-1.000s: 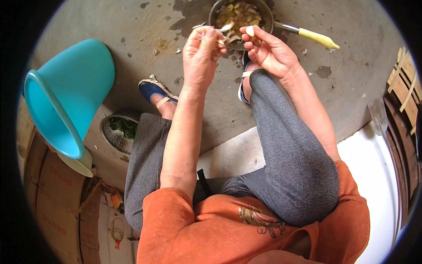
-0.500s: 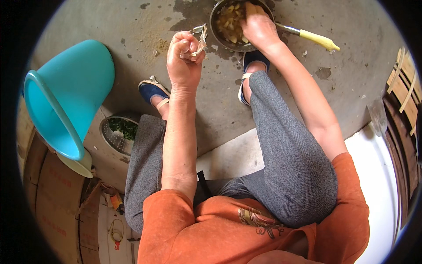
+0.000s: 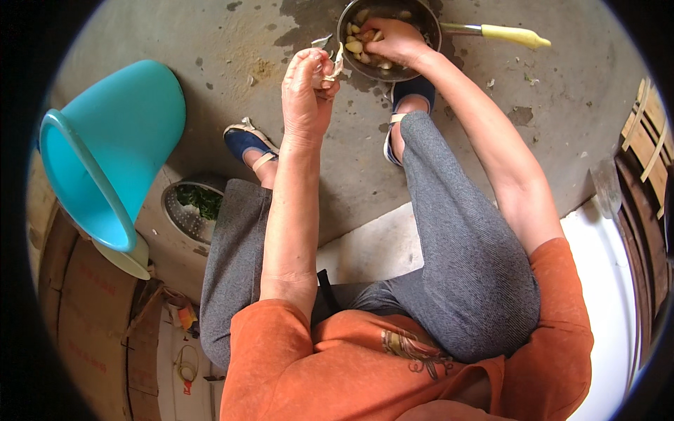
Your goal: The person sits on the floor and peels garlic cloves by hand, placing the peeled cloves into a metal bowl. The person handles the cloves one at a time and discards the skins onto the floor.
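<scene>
Head: stained, perhaps damp concrete floor (image 3: 210, 49)

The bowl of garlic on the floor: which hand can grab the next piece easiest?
Probably the right hand. It is already down inside the metal bowl, touching the pale pieces. The left hand is outside the bowl, raised, with papery peel pinched in its fingers.

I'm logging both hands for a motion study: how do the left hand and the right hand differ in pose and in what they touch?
The left hand is raised above the concrete floor, pinching a pale papery peel; the right hand reaches down into the metal bowl among the pale pieces. The left hand's fingers are curled shut; whether the right hand grips anything cannot be told. Both are bare.
</scene>
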A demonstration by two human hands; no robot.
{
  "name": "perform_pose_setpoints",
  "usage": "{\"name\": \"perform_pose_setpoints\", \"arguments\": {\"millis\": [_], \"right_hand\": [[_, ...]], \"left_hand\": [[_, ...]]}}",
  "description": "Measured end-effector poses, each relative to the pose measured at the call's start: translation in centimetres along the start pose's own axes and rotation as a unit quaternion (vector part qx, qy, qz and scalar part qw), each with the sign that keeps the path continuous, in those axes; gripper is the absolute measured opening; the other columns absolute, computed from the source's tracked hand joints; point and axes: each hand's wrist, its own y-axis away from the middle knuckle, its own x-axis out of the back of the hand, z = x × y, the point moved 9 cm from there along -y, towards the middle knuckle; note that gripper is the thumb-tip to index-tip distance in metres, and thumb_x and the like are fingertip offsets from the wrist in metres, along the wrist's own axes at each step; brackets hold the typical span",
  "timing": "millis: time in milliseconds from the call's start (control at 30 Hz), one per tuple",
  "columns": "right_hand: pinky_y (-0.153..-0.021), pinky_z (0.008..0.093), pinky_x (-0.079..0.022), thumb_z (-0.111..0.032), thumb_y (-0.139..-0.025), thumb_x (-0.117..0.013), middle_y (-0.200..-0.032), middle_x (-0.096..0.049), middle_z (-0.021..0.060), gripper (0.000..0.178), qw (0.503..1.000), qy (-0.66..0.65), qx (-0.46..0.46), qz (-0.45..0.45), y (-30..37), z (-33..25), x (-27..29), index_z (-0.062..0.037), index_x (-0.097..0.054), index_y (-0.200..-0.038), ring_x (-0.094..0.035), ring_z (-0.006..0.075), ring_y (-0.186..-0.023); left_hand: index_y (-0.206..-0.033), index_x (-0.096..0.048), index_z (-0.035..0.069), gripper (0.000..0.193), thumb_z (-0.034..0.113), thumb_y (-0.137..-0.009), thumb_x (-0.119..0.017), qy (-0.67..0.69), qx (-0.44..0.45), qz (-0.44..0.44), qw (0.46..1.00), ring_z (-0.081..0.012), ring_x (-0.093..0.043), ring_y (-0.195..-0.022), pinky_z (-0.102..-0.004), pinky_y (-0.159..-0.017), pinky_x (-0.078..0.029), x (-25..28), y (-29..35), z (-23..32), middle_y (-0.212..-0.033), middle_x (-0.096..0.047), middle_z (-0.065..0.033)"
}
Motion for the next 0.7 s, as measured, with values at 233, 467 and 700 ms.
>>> {"name": "perform_pose_setpoints", "arguments": {"millis": [233,467,700], "right_hand": [[-0.074,0.0246,-0.049,-0.019,-0.076,-0.075,-0.092,-0.066,0.0039,0.036,0.928,-0.371,-0.028,-0.002,3.9,-0.2,2.1,-0.0010,-0.064,-0.105,-0.060,0.0105,-0.083],[-0.074,0.0268,-0.050,-0.012,-0.078,-0.069,-0.088,-0.065,0.0058,0.025,0.973,-0.226,0.011,0.050,6.7,-2.4,3.6,-0.0059,-0.064,-0.103,-0.062,0.0110,-0.082],[-0.080,0.0252,-0.049,-0.008,-0.083,-0.062,-0.103,-0.062,0.0057,0.039,0.968,-0.045,0.058,0.240,8.2,-4.3,7.4,-0.0106,-0.055,-0.122,-0.059,0.0121,-0.093]], "left_hand": [[-0.093,-0.056,0.012,0.012,0.014,-0.086,-0.067,-0.205,-0.075,-0.055,0.974,-0.0025,-0.045,-0.060,-0.0168,-0.051,-0.034,-1.4,-0.5,-0.3,-0.073,-0.053,0.0050],[-0.106,-0.063,0.005,0.022,0.005,-0.084,-0.067,-0.408,-0.210,-0.100,0.883,-0.0043,-0.057,-0.077,-0.0170,-0.065,-0.047,-5.6,-1.9,-1.0,-0.087,-0.064,0.0012],[-0.092,-0.063,0.003,0.008,0.006,-0.085,-0.067,-0.315,-0.217,-0.050,0.923,-0.0025,-0.056,-0.074,-0.0167,-0.063,-0.045,-4.8,-1.5,-0.1,-0.086,-0.065,0.0007]]}}
